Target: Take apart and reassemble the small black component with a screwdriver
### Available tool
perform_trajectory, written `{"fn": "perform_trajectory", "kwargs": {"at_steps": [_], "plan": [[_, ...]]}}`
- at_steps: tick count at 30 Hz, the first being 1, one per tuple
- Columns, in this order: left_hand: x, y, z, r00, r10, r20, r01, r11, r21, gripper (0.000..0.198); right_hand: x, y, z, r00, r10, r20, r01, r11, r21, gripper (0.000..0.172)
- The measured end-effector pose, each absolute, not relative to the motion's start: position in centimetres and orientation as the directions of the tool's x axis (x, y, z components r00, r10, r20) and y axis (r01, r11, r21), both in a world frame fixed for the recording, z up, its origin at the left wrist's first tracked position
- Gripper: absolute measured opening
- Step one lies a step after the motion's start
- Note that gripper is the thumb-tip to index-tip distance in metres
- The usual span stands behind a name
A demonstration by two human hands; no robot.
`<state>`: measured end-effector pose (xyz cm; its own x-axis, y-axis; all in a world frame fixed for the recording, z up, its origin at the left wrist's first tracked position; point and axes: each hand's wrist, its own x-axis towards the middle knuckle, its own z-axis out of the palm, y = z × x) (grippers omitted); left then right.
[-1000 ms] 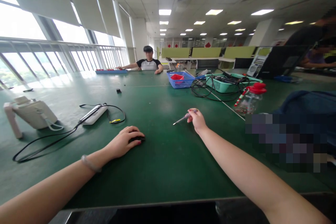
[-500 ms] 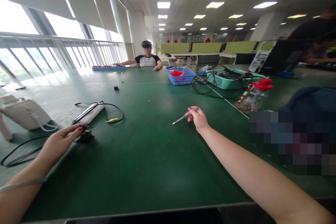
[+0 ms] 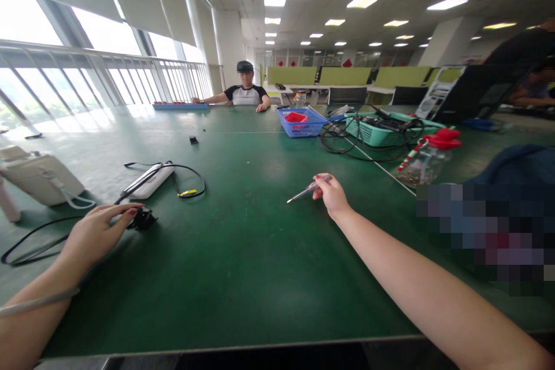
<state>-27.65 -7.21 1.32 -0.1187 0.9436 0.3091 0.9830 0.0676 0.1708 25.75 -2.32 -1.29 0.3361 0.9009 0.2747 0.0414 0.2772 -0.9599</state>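
The left hand (image 3: 97,234) lies low in the left part of the frame with its fingers stretched out flat and loose, not closed on anything; the fingertips (image 3: 130,211) reach a small black part (image 3: 141,219) that sits on the green table (image 3: 243,254), and whether they press it or only touch it cannot be told. The right hand (image 3: 333,195), near the middle of the frame, is closed around the handle of a thin screwdriver (image 3: 306,189), pinched between thumb and fingers, with the metal tip pointing to the left and held a little above the table. The screwdriver looks light and stiff, and its narrow clear handle is probably the right place to hold it, as the shaft is thin and may slip. The black part seems small, hard and light, so it could slide easily on the smooth surface; a pinch on its two sides would likely be the safest grip. Just behind it lies a white power strip (image 3: 150,181) with a black cable (image 3: 26,243) and a yellow tag (image 3: 187,192). Further back stand a blue basket (image 3: 302,124), a teal basket (image 3: 381,134) and a bottle with a red lid (image 3: 427,161), and a person (image 3: 245,92) sits at the far end. No brand, label or writing can be read.
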Motion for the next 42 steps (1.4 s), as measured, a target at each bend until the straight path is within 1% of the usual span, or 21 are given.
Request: {"fn": "perform_trajectory", "kwargs": {"at_steps": [2, 5, 7, 11, 15, 27, 33, 39, 41, 42], "plan": [[-26.6, -7.5, 1.9, -0.183, 0.931, 0.317, 0.982, 0.156, 0.109, 0.048, 25.7, -2.3, -1.3, 0.335, 0.9, 0.278, 0.051, 0.277, -0.959, 0.027], [-25.1, -7.8, 2.4, -0.273, 0.911, 0.308, 0.962, 0.262, 0.079, 0.06, 25.7, -2.3, -1.4, 0.327, 0.901, 0.287, 0.067, 0.28, -0.958, 0.028], [-24.3, -7.9, 2.5, -0.296, 0.908, 0.297, 0.955, 0.289, 0.071, 0.066, 25.6, -2.4, -1.4, 0.321, 0.899, 0.296, 0.079, 0.286, -0.955, 0.028], [-23.5, -8.1, 2.6, -0.309, 0.902, 0.302, 0.949, 0.312, 0.039, 0.068, 25.5, -2.4, -1.3, 0.317, 0.898, 0.306, 0.091, 0.292, -0.952, 0.029], [-23.2, -8.3, 3.0, -0.359, 0.899, 0.253, 0.933, 0.355, 0.061, 0.071, 25.5, -2.4, -1.4, 0.316, 0.898, 0.307, 0.091, 0.293, -0.952, 0.029], [-23.4, -8.1, 3.0, -0.401, 0.896, 0.193, 0.915, 0.378, 0.143, 0.079, 25.3, -2.6, -1.2, 0.311, 0.9, 0.305, 0.087, 0.293, -0.952, 0.025], [-23.7, -7.8, 2.8, -0.355, 0.923, 0.148, 0.926, 0.326, 0.188, 0.075, 25.3, -2.8, -1.0, 0.317, 0.898, 0.305, 0.093, 0.291, -0.952, 0.025], [-24.6, -7.3, 2.6, -0.338, 0.94, 0.049, 0.91, 0.314, 0.27, 0.069, 25.3, -2.9, -0.8, 0.305, 0.904, 0.299, 0.099, 0.282, -0.954, 0.025], [-24.9, -7.2, 2.4, -0.292, 0.954, 0.063, 0.923, 0.264, 0.28, 0.063, 25.4, -2.9, -0.9, 0.303, 0.905, 0.298, 0.101, 0.281, -0.954, 0.025], [-25.1, -7.1, 2.3, -0.257, 0.962, 0.093, 0.935, 0.223, 0.277, 0.059, 25.4, -2.9, -0.9, 0.303, 0.905, 0.298, 0.102, 0.28, -0.955, 0.025]]}}
